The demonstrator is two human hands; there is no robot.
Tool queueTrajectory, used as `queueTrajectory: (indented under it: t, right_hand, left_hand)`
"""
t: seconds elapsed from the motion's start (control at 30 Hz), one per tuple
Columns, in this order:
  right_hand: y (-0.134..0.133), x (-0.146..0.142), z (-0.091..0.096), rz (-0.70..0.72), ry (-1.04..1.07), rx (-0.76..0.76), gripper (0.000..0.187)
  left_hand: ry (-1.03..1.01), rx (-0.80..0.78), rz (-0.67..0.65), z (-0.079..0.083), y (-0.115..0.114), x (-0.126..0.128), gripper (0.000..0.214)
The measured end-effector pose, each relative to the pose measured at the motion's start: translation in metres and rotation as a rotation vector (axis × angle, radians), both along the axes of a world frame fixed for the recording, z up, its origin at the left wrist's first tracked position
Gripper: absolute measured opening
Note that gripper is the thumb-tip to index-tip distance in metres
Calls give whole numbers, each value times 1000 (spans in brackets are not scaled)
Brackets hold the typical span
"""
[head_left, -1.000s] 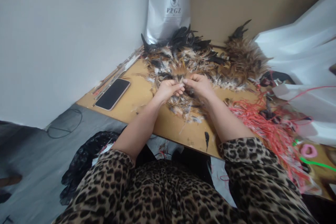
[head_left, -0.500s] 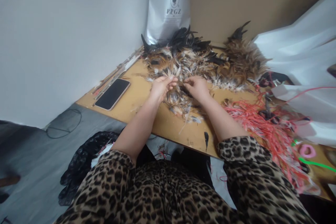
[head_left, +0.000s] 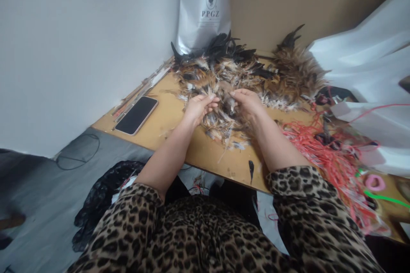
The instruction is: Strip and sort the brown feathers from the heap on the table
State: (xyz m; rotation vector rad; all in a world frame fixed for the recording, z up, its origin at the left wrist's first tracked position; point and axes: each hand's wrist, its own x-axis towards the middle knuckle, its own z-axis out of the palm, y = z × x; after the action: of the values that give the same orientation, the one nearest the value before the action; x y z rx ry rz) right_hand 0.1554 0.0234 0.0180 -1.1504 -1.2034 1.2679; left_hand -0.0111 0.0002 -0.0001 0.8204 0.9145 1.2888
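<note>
My left hand (head_left: 200, 108) is closed in a pinch on a small bunch of feathers (head_left: 209, 88), whose pale tips fan out above the fingers. To its right, my right hand (head_left: 248, 103) has thumb and forefinger pinched on a greyish-brown feather (head_left: 227, 94), slightly blurred. Both hands hover over a heap of brown, cream and black feathers (head_left: 237, 72) on the wooden table (head_left: 169, 123). A smaller loose pile of feathers (head_left: 221, 130) lies below the hands, towards the table's front edge.
A phone (head_left: 137, 115) lies at the left. Behind the heap stands a silvery printed bag (head_left: 208, 30). Tangled red strings (head_left: 329, 153) cover the right side, near white plastic sheeting (head_left: 378, 68) and a pink ring (head_left: 374, 182). One black feather (head_left: 251, 170) rests near the front edge.
My right hand has moved slightly right and now pinches a greyish-brown feather between the hands. My left hand keeps its pinch in nearly the same place.
</note>
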Motion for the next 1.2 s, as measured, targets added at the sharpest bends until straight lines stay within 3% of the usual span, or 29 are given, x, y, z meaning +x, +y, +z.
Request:
queueTrajectory:
  t: [0.13,0.43,0.63,0.9,1.03,1.2]
  right_hand:
    - [-4,-4,6,109,188,-84,36]
    - [-10,-19,5,-59,188,27,37]
    - [-11,-16,9,17,168,49,38]
    - [-19,-12,8,291,187,-58,37]
    - [-19,-16,5,289,145,-11,31]
    - [-10,-13,-1,154,100,7,33]
  left_hand:
    - [-57,-2,-110,1,-3,1,13]
    - [-92,-48,-337,2,-10,5,12]
    - [-171,-106,-315,4,-8,2,4]
    - [-394,-163,-354,8,-9,-5,13]
    - [-330,-175,-354,9,-10,-4,9]
    - [-199,-95,-264,4,-7,-1,7]
